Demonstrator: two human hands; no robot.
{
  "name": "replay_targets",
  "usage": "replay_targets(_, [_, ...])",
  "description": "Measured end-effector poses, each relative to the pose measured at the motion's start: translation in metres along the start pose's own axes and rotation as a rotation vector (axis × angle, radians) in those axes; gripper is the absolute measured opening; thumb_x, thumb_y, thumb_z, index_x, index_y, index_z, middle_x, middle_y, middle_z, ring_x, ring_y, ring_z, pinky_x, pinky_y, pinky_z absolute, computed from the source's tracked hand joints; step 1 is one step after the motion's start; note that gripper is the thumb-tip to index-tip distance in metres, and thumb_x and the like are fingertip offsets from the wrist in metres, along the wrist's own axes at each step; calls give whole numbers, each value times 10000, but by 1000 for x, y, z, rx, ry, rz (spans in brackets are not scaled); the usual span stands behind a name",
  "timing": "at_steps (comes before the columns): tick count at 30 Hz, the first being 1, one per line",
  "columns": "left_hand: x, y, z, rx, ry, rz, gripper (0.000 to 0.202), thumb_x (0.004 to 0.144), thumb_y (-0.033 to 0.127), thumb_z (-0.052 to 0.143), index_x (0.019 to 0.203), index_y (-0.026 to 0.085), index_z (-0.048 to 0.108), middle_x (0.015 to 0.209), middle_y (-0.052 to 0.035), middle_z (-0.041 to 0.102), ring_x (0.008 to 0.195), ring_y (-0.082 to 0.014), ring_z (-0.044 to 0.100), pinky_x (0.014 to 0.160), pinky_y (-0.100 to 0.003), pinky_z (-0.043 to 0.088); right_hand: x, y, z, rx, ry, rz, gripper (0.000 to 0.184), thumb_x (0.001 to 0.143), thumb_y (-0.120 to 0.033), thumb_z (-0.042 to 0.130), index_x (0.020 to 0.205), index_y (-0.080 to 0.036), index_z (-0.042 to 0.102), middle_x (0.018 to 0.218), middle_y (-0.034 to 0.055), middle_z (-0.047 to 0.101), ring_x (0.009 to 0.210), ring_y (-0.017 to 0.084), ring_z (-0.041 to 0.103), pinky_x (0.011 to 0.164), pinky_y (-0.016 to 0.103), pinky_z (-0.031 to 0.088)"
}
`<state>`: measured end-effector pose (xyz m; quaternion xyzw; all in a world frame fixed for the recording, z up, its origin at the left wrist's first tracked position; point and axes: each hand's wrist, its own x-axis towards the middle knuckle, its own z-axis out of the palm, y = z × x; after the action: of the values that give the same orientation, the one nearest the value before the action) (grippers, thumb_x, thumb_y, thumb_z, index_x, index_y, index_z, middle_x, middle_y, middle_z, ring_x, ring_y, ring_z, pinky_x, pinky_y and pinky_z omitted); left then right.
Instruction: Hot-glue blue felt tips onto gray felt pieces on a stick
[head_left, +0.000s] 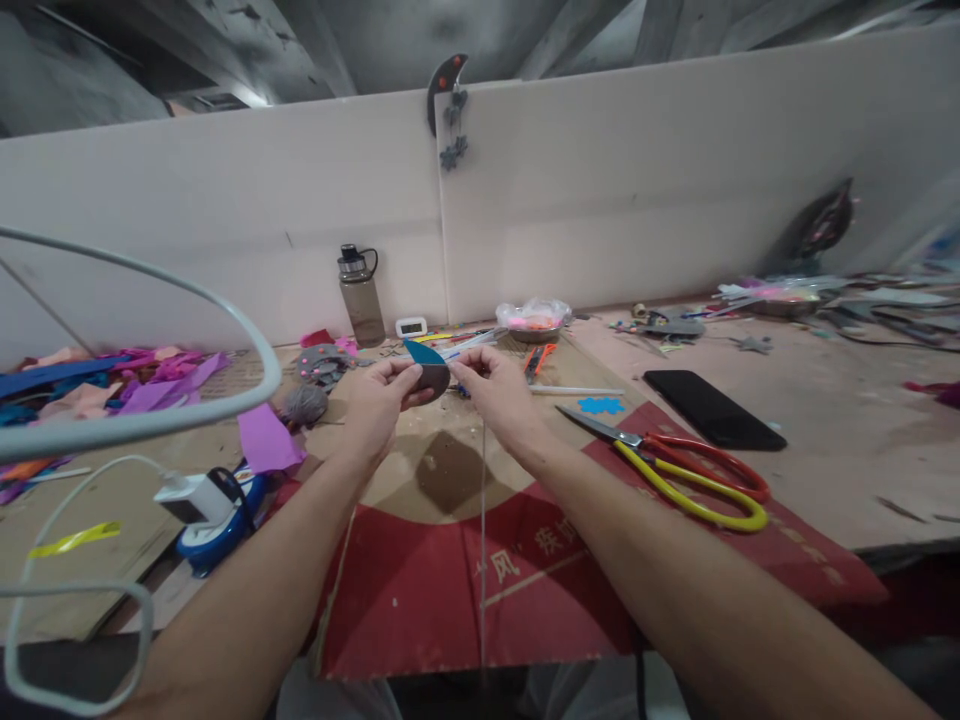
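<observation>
Blue-topped dark rounded piece (pixel 433 380) sits left of red-and-yellow-handled metal scissors (pixel 632 439); your left hand (pixel 380 400) and right hand (pixel 499 393) pinch it.

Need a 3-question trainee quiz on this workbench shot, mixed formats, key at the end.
1. Multiple choice: what does the left hand hold?
A) a black rectangular phone
B) a dark, flat, rounded piece
C) a ball of grey yarn

2. True or false: the translucent grey bottle with a black lid stands upright by the pale wall panel.

3. Short answer: what colour is the flat, wavy-edged cutout near the blade of the metal scissors with red and yellow handles?

Key: 1 B; 2 true; 3 blue.
</observation>
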<state>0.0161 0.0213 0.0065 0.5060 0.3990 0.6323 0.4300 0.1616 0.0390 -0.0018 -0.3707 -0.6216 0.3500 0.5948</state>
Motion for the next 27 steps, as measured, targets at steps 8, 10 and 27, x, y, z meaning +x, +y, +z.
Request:
replay_targets(8, [-1, 2, 1, -13, -16, -23, 219, 634, 285, 699, 745, 118, 611, 775, -30, 615, 703, -132, 613, 696, -317, 547, 3, 1, -1, 22, -3, 43, 158, 715, -323, 561, 707, -165, 568, 629, -21, 514, 563, 93, 409, 546, 239, 336])
replay_targets(10, [-2, 3, 2, -22, -19, -33, 216, 632, 278, 700, 746, 118, 611, 771, -30, 614, 698, -128, 611, 686, -304, 545, 4, 2, -1, 63, -15, 74, 143, 704, -312, 570, 713, -170, 582, 615, -27, 506, 538, 87, 392, 518, 232, 324])
replay_targets(27, [-1, 6, -3, -79, -85, -147, 155, 645, 245, 663, 738, 134, 608, 670, -8, 619, 581, -102, 582, 551, -235, 519, 1, -10, -8, 452, -290, 389, 206, 625, -321, 672, 683, -167, 548, 513, -82, 328, 416, 29, 201, 398, 209, 101])
